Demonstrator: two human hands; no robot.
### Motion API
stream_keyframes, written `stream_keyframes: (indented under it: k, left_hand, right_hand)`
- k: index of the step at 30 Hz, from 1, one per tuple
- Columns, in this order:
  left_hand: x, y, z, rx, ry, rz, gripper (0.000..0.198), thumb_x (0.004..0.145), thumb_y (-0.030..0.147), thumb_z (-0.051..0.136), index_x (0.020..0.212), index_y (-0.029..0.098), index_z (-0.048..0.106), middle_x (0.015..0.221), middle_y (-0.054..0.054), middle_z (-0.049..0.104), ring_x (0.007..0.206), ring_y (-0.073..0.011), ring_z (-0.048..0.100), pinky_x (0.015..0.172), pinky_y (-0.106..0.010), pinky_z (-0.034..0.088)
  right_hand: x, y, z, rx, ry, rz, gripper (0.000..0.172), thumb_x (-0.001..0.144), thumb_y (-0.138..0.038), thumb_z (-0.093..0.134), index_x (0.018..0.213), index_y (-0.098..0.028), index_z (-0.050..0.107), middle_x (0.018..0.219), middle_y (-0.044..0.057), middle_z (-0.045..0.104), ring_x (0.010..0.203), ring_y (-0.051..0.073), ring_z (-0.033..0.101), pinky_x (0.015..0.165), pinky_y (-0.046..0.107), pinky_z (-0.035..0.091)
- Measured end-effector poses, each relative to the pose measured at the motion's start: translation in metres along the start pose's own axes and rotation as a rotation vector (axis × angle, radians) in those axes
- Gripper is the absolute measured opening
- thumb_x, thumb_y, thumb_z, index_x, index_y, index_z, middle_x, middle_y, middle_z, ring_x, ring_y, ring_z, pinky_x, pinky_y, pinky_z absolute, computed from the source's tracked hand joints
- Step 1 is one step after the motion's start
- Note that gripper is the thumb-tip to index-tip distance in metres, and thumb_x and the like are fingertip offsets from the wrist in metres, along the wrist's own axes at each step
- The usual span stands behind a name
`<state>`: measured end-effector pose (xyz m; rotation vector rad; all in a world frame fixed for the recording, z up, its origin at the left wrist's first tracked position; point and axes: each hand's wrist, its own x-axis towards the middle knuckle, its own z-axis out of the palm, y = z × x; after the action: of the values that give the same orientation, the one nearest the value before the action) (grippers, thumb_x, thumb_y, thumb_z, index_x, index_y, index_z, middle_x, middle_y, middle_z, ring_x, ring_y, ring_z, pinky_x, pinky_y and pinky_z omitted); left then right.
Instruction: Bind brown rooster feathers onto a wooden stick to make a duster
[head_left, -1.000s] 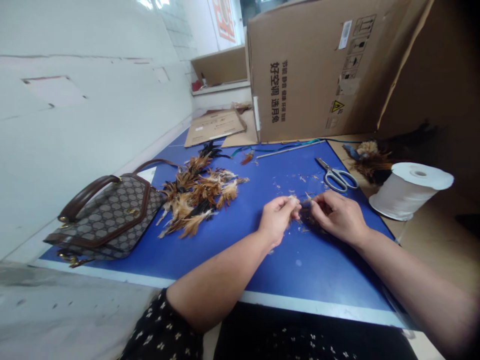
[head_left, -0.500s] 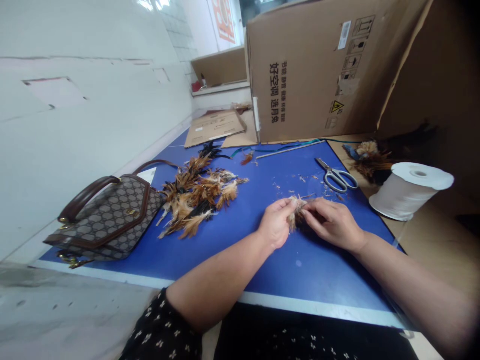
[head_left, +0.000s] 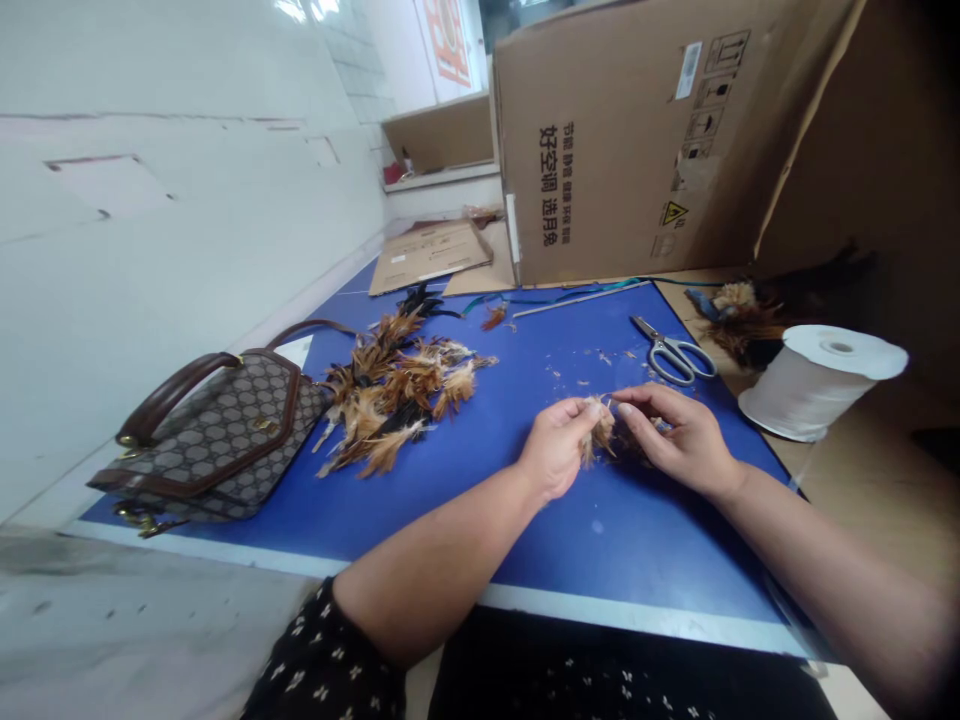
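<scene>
My left hand point(head_left: 556, 445) pinches a small bunch of tan and brown feathers point(head_left: 598, 440) between thumb and fingers, just above the blue table mat point(head_left: 480, 520). Right beside the bunch is my right hand point(head_left: 679, 435), its thumb and forefinger tips drawn close together near the top of the feathers. Whatever lies between those tips is too small to make out. Feather scraps point(head_left: 606, 357) are scattered on the mat beyond my hands. A pair of scissors point(head_left: 673, 358) with grey handles lies behind my right hand.
A pile of brown, tan and black feathers point(head_left: 397, 385) lies left of my hands, with a patterned handbag point(head_left: 217, 440) beside it. To the right stands a white spool point(head_left: 821, 385), near more dark feathers point(head_left: 742, 320). A large cardboard box point(head_left: 615, 150) stands at the back.
My right hand has shifted slightly right, and its fingers have loosened from the bunch. More of the feathers show now. My left hand has stayed nearly still.
</scene>
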<state>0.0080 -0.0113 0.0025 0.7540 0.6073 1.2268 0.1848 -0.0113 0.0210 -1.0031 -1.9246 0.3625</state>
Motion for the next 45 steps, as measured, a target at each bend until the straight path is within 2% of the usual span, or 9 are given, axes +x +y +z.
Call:
stream_keyframes:
  k: [6, 14, 18, 23, 28, 31, 34, 38, 45]
  left_hand:
    - [-0.0016, 0.0007, 0.0011, 0.041, -0.012, 0.009, 0.028, 0.075, 0.037, 0.085, 0.080, 0.013, 0.071, 0.079, -0.004, 0.067, 0.072, -0.0104, 0.058, 0.078, -0.026, 0.044]
    - [-0.0008, -0.0007, -0.0007, 0.111, 0.026, 0.014, 0.030, 0.078, 0.040, 0.083, 0.082, 0.013, 0.069, 0.076, -0.003, 0.066, 0.068, -0.0101, 0.058, 0.074, -0.026, 0.046]
    - [-0.0007, -0.0044, -0.0020, 0.168, 0.076, -0.029, 0.035, 0.077, 0.042, 0.083, 0.090, 0.013, 0.069, 0.077, -0.004, 0.069, 0.064, -0.0102, 0.060, 0.067, -0.025, 0.047]
    - [-0.0025, -0.0063, -0.0011, 0.194, 0.050, -0.045, 0.040, 0.074, 0.045, 0.084, 0.090, 0.013, 0.068, 0.075, -0.004, 0.068, 0.061, -0.0098, 0.061, 0.063, -0.024, 0.047]
    - [-0.0032, -0.0035, -0.0027, 0.330, 0.018, -0.053, 0.036, 0.077, 0.047, 0.079, 0.084, 0.013, 0.070, 0.066, -0.002, 0.063, 0.050, -0.0082, 0.052, 0.047, -0.022, 0.035]
    - [-0.0027, -0.0022, -0.0040, 0.370, -0.001, -0.054, 0.036, 0.077, 0.047, 0.079, 0.081, 0.013, 0.071, 0.062, -0.001, 0.061, 0.048, -0.0079, 0.047, 0.045, -0.023, 0.030]
    - [-0.0012, -0.0026, -0.0047, 0.334, 0.022, -0.024, 0.034, 0.075, 0.046, 0.081, 0.081, 0.013, 0.072, 0.061, -0.001, 0.059, 0.052, -0.0080, 0.048, 0.050, -0.023, 0.033]
    - [0.0000, -0.0025, -0.0036, 0.240, 0.059, -0.011, 0.034, 0.073, 0.044, 0.083, 0.080, 0.013, 0.072, 0.062, 0.000, 0.058, 0.055, -0.0080, 0.049, 0.054, -0.023, 0.034]
    - [0.0001, -0.0022, -0.0036, 0.181, 0.049, -0.004, 0.033, 0.075, 0.043, 0.082, 0.081, 0.013, 0.071, 0.064, 0.000, 0.059, 0.056, -0.0080, 0.051, 0.055, -0.023, 0.035]
  right_hand:
    - [-0.0013, 0.0031, 0.0040, 0.105, 0.023, 0.120, 0.026, 0.097, -0.039, 0.063, 0.116, -0.021, 0.066, 0.090, 0.007, 0.073, 0.070, 0.019, 0.068, 0.066, 0.032, 0.058]
    - [-0.0009, 0.0027, 0.0014, 0.073, -0.050, 0.086, 0.019, 0.099, -0.039, 0.058, 0.099, -0.022, 0.066, 0.093, 0.008, 0.075, 0.077, 0.021, 0.070, 0.071, 0.034, 0.059]
    - [-0.0006, 0.0020, 0.0027, 0.033, -0.081, 0.026, 0.012, 0.100, -0.032, 0.056, 0.097, -0.023, 0.064, 0.094, 0.007, 0.073, 0.081, 0.021, 0.070, 0.078, 0.035, 0.058]
    - [0.0016, 0.0018, 0.0024, -0.017, -0.071, -0.067, 0.009, 0.100, -0.026, 0.054, 0.097, -0.023, 0.062, 0.099, 0.009, 0.070, 0.092, 0.023, 0.068, 0.085, 0.037, 0.056]
    - [0.0025, 0.0039, 0.0024, -0.038, -0.083, -0.078, 0.010, 0.099, -0.026, 0.054, 0.096, -0.023, 0.063, 0.098, 0.009, 0.070, 0.091, 0.023, 0.068, 0.084, 0.038, 0.056]
    - [0.0030, 0.0044, 0.0022, -0.026, -0.074, -0.090, 0.010, 0.099, -0.027, 0.055, 0.096, -0.024, 0.065, 0.097, 0.009, 0.071, 0.090, 0.023, 0.069, 0.083, 0.038, 0.057]
    - [0.0035, 0.0039, 0.0022, -0.002, -0.035, -0.113, 0.012, 0.098, -0.026, 0.058, 0.102, -0.025, 0.069, 0.099, 0.009, 0.073, 0.091, 0.023, 0.070, 0.084, 0.039, 0.058]
    - [0.0026, 0.0039, 0.0036, 0.021, 0.020, -0.156, 0.024, 0.098, -0.023, 0.059, 0.119, -0.026, 0.071, 0.105, 0.010, 0.073, 0.093, 0.023, 0.071, 0.085, 0.038, 0.059]
    - [0.0002, 0.0060, 0.0061, 0.046, -0.076, -0.193, 0.037, 0.099, -0.020, 0.057, 0.134, -0.027, 0.067, 0.118, 0.011, 0.071, 0.101, 0.022, 0.071, 0.089, 0.036, 0.059]
